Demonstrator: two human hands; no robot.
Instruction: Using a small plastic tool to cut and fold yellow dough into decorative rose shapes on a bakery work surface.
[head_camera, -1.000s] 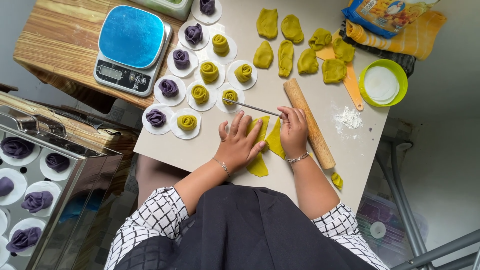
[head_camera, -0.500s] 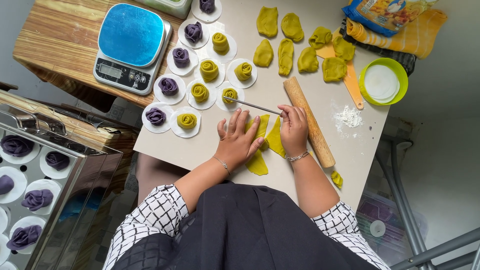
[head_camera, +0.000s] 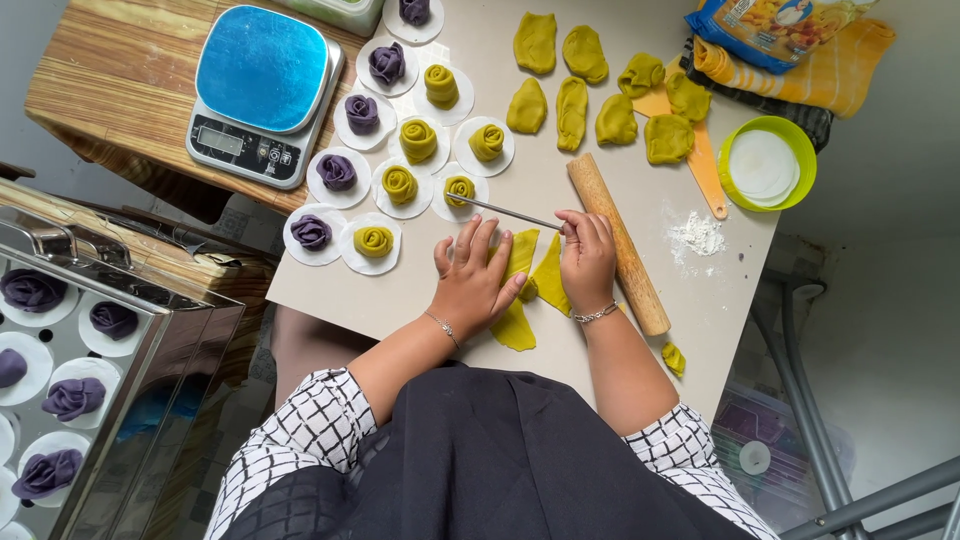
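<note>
Dough (head_camera: 520, 262) (green) | left hand (head_camera: 478, 283) flat on it; right hand (head_camera: 588, 252) pinching stick (head_camera: 505, 209)

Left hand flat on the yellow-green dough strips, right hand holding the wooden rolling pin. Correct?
Not quite. In the head view the right hand holds a thin metal rod; the wooden rolling pin lies beside it on the table. The left hand does rest flat on the yellow-green dough strips.

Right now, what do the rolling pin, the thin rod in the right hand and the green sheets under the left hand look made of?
Rolling pin: looks like unfinished wood, matte pale tan with no gloss. Thin rod, held by the right hand: probably metal, grey with a slight sheen, though it is too thin to be sure. Green sheets under the left hand: soft dough, matte yellow-green, flattened with uneven edges.
</note>
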